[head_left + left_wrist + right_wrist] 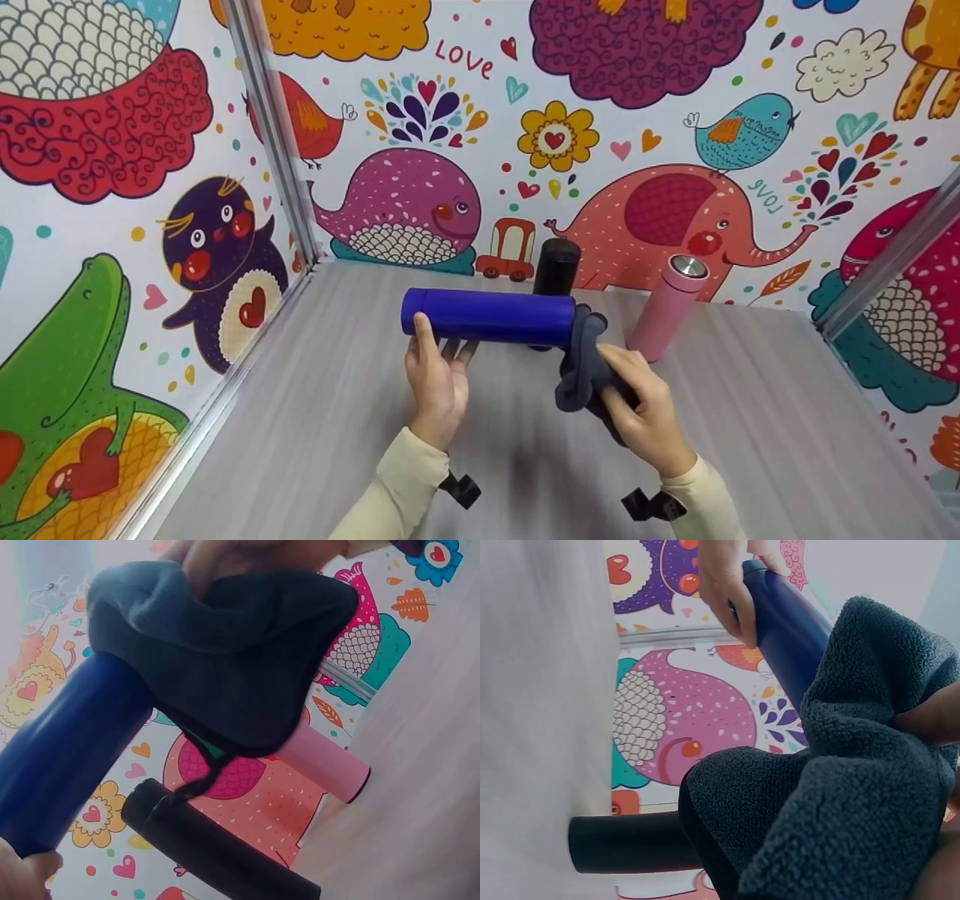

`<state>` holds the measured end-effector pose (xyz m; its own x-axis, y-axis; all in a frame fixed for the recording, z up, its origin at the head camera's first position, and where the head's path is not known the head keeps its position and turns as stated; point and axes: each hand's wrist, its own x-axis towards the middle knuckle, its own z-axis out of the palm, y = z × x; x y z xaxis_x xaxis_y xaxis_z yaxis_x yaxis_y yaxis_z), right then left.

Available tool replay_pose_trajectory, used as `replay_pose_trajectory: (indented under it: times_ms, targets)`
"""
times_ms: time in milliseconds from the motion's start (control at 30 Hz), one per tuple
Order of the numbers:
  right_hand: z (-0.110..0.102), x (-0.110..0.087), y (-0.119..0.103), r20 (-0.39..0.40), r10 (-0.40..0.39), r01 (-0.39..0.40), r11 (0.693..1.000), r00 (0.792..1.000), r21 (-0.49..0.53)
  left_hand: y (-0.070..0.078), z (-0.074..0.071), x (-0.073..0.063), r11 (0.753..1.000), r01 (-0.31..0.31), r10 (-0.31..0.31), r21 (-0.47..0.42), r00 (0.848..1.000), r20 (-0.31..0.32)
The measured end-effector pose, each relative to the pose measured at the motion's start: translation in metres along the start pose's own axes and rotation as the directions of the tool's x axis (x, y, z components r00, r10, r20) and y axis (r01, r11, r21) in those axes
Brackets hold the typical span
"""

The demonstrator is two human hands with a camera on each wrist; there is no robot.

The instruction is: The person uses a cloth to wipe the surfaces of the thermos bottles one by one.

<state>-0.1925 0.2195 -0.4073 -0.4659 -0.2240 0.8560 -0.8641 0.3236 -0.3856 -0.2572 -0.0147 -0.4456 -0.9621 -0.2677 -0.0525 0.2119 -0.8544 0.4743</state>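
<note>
A blue thermos bottle (pixel 487 316) lies level in the air above the table. Near its left end my left hand (pixel 439 382) grips it, thumb on the near side and fingers beneath. My right hand (pixel 649 405) holds a bunched dark grey cloth (pixel 581 364) against the bottle's right end. In the left wrist view the cloth (pixel 225 652) covers that end of the blue bottle (pixel 75 742). The right wrist view shows the cloth's fuzzy folds (pixel 855 787) close up, with the left hand (pixel 727 585) around the far end of the bottle.
Behind the blue bottle stands a black bottle (pixel 556 266), partly hidden. To its right is a pink bottle (pixel 667 307) with a silver-topped lid. The grey table (pixel 315 420) is bordered by walls printed with cartoon animals, with metal strips (pixel 270 135) at the corners.
</note>
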Motion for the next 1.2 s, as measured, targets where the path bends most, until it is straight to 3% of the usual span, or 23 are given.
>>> replay_pose_trajectory:
  times_ms: [200, 400, 567, 700, 900, 1100, 1200]
  targets:
    - [-0.002, 0.014, -0.001, -0.031, -0.003, 0.003, 1.000, 1.000, -0.007, 0.000, -0.001, -0.003, 0.999, -0.002, 0.002, 0.032, 1.000, 0.012]
    - [-0.006, 0.022, 0.004, -0.015, 0.126, -0.125, 0.992, 0.992, 0.015, -0.001, -0.002, -0.007, 1.000, 0.005, -0.006, 0.027, 0.999, 0.049]
    - [-0.006, 0.017, 0.012, 0.015, 0.197, -0.197, 0.980, 0.980, 0.007, 0.000, -0.002, -0.008, 1.000, 0.021, -0.022, 0.009, 0.999, 0.047]
    - [-0.003, 0.008, 0.018, 0.018, 0.176, -0.177, 0.984, 0.984, 0.009, 0.002, -0.001, -0.007, 1.000, 0.026, -0.026, -0.005, 0.999, 0.034]
    - [0.000, 0.003, 0.008, 0.013, 0.081, -0.082, 0.996, 0.997, 0.025, 0.002, 0.000, -0.005, 1.000, 0.002, -0.002, -0.003, 1.000, 0.027]
    - [-0.008, -0.005, 0.004, 0.030, 0.007, -0.009, 0.999, 1.000, 0.040, 0.005, 0.002, -0.002, 1.000, -0.010, 0.009, 0.021, 0.999, 0.030]
    - [-0.015, -0.011, 0.003, 0.034, 0.001, -0.003, 0.999, 0.999, 0.046, 0.012, 0.005, 0.002, 0.998, -0.049, 0.047, 0.033, 0.998, 0.042]
